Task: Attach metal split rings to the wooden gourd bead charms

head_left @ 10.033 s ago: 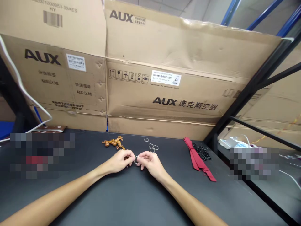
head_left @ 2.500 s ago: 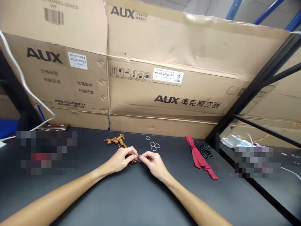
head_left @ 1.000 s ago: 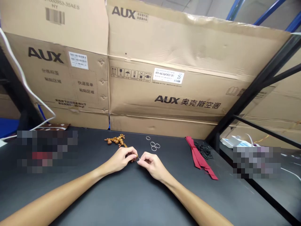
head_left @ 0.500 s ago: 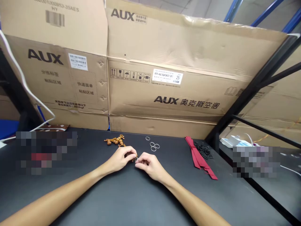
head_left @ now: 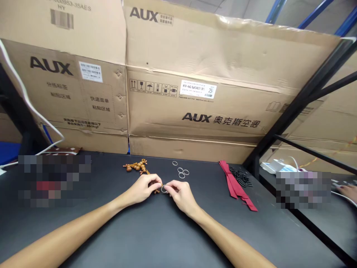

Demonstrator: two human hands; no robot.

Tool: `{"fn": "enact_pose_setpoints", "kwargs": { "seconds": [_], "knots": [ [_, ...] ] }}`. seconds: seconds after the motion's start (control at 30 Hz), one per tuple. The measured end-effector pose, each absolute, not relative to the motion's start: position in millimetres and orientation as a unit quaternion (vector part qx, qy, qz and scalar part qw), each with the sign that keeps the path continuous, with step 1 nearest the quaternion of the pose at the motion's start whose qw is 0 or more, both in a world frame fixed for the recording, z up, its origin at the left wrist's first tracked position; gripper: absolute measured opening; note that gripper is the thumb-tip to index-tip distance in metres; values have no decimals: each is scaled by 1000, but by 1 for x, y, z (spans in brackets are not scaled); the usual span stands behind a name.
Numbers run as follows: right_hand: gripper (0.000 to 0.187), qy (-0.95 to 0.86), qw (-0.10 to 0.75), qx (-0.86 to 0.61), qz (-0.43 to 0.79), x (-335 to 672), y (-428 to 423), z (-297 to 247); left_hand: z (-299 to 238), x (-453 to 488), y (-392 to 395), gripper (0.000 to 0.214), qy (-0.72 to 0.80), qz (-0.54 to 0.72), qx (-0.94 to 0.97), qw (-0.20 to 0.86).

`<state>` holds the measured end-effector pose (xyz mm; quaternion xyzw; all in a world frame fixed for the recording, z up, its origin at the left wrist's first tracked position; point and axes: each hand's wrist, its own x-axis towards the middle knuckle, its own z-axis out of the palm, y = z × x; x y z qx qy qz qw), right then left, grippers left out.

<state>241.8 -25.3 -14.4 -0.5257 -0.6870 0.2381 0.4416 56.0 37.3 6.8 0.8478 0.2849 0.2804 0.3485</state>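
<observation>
My left hand (head_left: 145,189) is closed in a pinch on the cord of a wooden bead pendant, whose small brown beads (head_left: 157,191) show below the fingers. My right hand (head_left: 182,195) pinches a metal split ring (head_left: 164,189), held upright against the cord at the left fingertips. Whether the cord passes through the ring I cannot tell. Behind my left hand lies a cluster of wooden bead pendants (head_left: 137,166) with orange-brown cords. Past my right hand several loose split rings (head_left: 186,172) lie flat on the black table (head_left: 134,234).
Red fabric strips (head_left: 236,185) and a pile of black clips or buckles (head_left: 242,176) lie to the right. Cardboard (head_left: 195,111) walls the back. A black metal post (head_left: 279,130) slants up at right. Another person's hand (head_left: 350,192) shows at the right edge.
The ring between my hands has turned and now shows more of its round face. My right fingers have shifted slightly around it. Another person's hand has come in at the right edge.
</observation>
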Motion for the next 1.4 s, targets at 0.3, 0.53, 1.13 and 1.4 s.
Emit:
{"fn": "enact_pose_setpoints", "kwargs": {
  "seconds": [0.3,0.53,1.13,1.4],
  "knots": [
    [18,-693,426,-548,194,245,-22,-19,-2,58,40,18,294,285,857,313],
    [15,-657,449,-571,201,250,-13,-22,-7,56,42,19,295,280,880,246],
    [27,-545,508,-510,429,252,-19,-16,-4,52,44,16,306,289,848,323],
    [35,-493,524,-491,492,248,-19,-14,0,51,44,18,299,286,830,373]
  ]
}}
